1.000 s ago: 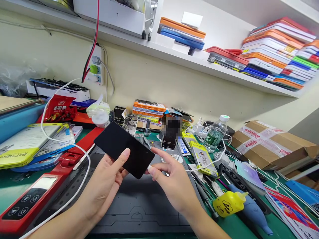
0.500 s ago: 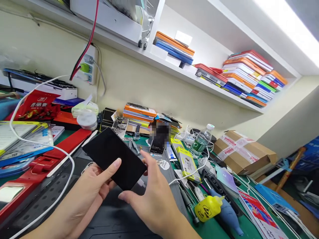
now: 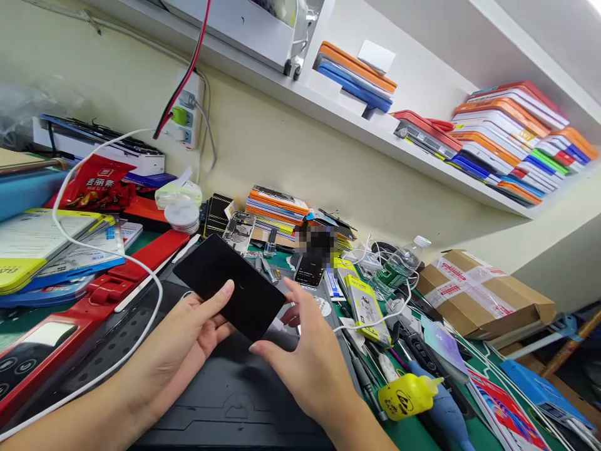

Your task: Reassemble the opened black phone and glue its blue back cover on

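Observation:
A smartphone with a dark screen, tilted toward me, is held above the dark grey work mat. My left hand is closed on its left and lower side, the thumb lying on the glass and the fingers underneath. At the right end, my right hand grips the phone between thumb and fingers at its corners. Something whitish, partly hidden, shows behind that end. Farther back another phone lies with lit text on its screen, part of it blurred out.
Left are a red clamp-like tool, packaged parts and a white cable. Yellow boxes, a yellow bottle, a blue air blower and a water bottle crowd the right. A shelf overhangs the back.
The view has shifted, so the surroundings sit farther right. The phone is tipped a little flatter, and my right thumb has come up against its lower corner. A faint small mark now shows on the screen.

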A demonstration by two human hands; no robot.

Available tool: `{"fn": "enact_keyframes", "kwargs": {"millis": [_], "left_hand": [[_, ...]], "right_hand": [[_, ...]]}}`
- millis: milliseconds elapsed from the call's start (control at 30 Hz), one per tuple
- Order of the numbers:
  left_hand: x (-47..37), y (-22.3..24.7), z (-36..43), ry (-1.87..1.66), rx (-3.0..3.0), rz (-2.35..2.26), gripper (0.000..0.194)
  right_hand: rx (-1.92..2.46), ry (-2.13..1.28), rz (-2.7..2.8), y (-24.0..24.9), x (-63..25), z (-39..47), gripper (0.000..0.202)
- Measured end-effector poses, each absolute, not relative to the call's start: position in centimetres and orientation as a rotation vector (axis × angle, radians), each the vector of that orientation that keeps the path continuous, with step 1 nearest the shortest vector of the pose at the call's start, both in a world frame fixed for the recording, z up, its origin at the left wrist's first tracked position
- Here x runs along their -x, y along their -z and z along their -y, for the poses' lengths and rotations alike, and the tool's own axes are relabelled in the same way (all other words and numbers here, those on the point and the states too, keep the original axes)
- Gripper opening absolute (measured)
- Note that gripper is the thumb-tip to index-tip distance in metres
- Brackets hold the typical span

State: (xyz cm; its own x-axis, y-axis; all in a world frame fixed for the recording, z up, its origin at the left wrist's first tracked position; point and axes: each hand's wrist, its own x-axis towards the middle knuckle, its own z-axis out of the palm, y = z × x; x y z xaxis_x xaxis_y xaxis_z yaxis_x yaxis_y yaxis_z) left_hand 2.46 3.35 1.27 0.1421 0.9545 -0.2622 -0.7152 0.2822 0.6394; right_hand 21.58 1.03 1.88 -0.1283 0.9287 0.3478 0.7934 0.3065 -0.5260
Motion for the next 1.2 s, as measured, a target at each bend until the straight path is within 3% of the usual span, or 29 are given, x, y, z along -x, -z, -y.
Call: {"fn": "enact_keyframes", "kwargs": {"millis": [333,433,967,1200], "left_hand": [[-2.12,-1.36,-3.99,-1.295,-0.400,-0.754,0.012],[-2.08,-1.31,-3.93,-1.296,-0.423,-0.753,0.011],[-1.97,-0.75,-3.99,-1.291,-0.439,-0.714,0.006],[-1.98,-0.87,-4.01,-1.273,-0.485,-0.685,0.013]], "right_hand": [[1.427,-0.261,1.938,-2.14,-21.82,-1.05,0.049],[1.399,-0.228,1.932,-2.14,-21.76,-1.04,0.044],[1.361,-0.187,1.946,-1.73,-21.75,-1.11,0.043],[1.423,-0.184,2.039,-2.10,-21.23,-0.61,0.069]]}}
